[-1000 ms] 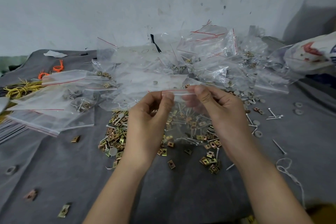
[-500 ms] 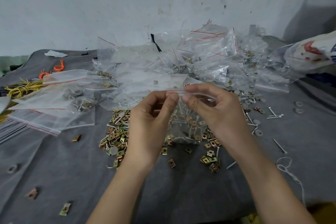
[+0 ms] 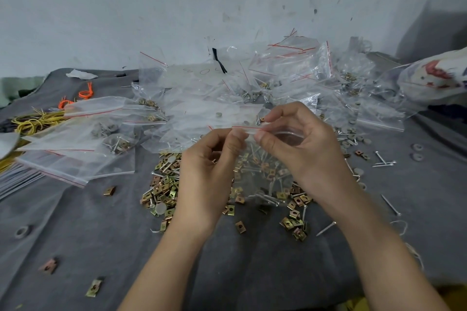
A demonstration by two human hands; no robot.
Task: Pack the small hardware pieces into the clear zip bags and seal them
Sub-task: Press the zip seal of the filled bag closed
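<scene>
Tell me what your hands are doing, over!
Left hand and right hand pinch zip bag at its red-lined top. Nails inside. Nothing blocking.

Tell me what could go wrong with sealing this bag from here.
1. The left hand and right hand pinch the zip strip near its middle. The ends may be left unsealed, letting pieces spill.
2. The nails inside the zip bag might poke through its thin film.

Your forearms come up from the lower edge and converge toward the middle. Your left hand (image 3: 212, 166) and right hand (image 3: 303, 146) are raised close together, each pinching the top strip of the bag (image 3: 262, 177) between thumb and forefinger, with your other fingers loosely curled.
</scene>
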